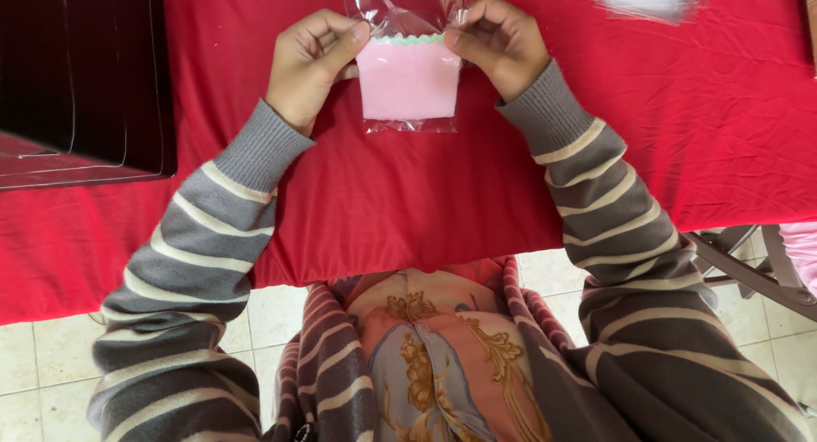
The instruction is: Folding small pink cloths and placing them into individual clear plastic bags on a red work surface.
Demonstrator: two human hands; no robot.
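Clear plastic pouch (407, 59) at top centre on red cloth, rectangular, pink felt piece with green scalloped edge inside, second clear packet (648, 0) blurred at top right, well apart.

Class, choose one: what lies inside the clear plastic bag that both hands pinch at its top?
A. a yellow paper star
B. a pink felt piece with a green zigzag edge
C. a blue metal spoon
B: the clear plastic bag pinched by the left hand and right hand shows a pink felt piece with a green zigzag edge.
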